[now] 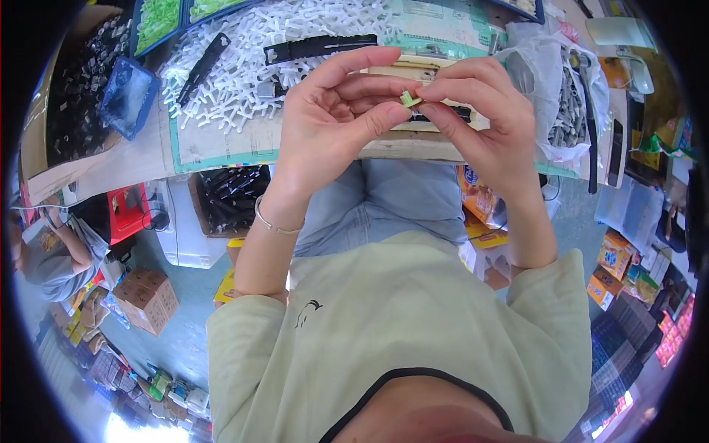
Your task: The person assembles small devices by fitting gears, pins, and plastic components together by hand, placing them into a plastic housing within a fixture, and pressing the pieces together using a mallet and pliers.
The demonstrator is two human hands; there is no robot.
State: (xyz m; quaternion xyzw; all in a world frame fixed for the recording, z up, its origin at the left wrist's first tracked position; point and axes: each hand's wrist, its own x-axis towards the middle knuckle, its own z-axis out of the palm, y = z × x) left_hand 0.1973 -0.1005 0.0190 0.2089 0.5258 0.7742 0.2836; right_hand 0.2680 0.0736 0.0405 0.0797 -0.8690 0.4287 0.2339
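Between the fingertips of both hands, above the table's front edge, is a small light green part [410, 99]. My left hand [336, 111] pinches it from the left with thumb and fingers. From the right, my right hand [480, 107] grips it between thumb and index finger. Fine details of the part are too small to tell. Beyond my left hand, a long black piece [321, 49] lies on a heap of white plastic parts [244, 81]. Another black piece [203, 69] rests on the heap further left. Behind my right hand a dark strip [459, 113] partly shows.
A blue tray [129, 97] stands at the left beside dark small parts [81, 81]. Green parts [159, 23] fill a bin at the back left. A plastic bag [565, 96] of grey parts lies right. Another person [63, 251] is at the far left.
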